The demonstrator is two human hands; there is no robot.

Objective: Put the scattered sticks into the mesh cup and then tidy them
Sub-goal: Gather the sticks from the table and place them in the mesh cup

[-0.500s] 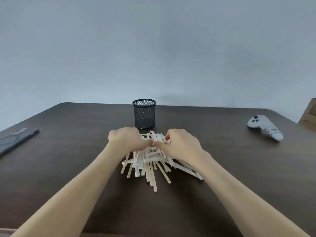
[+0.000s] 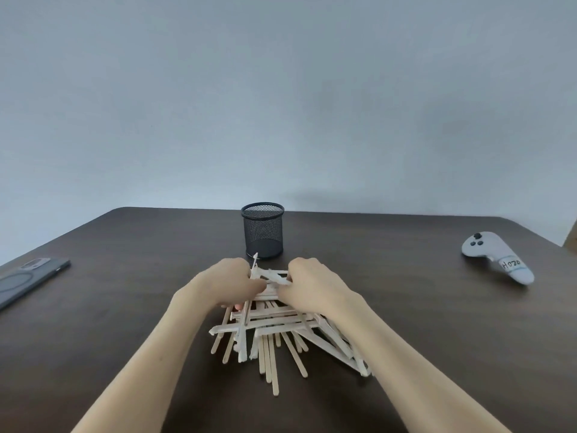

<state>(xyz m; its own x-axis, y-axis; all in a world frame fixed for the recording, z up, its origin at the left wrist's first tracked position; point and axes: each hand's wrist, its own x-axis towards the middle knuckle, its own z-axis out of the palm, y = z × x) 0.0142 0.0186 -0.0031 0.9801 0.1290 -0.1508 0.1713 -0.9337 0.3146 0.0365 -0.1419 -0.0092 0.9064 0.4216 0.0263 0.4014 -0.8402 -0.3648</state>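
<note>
While the mesh cup [image 2: 263,230] sits just beyond, both hands, left hand [image 2: 230,283] and right hand [image 2: 309,285], have a closed grip on the sticks [image 2: 271,326] piled mid-bench [image 2: 125,307].

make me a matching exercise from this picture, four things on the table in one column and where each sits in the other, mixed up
Things:
1. mesh cup
2. sticks
3. phone
4. controller

Places:
a. far left edge of the table
b. right side of the table
c. heaped under both hands
d. upright just beyond the heap

Pairs: 1-d, 2-c, 3-a, 4-b
</note>
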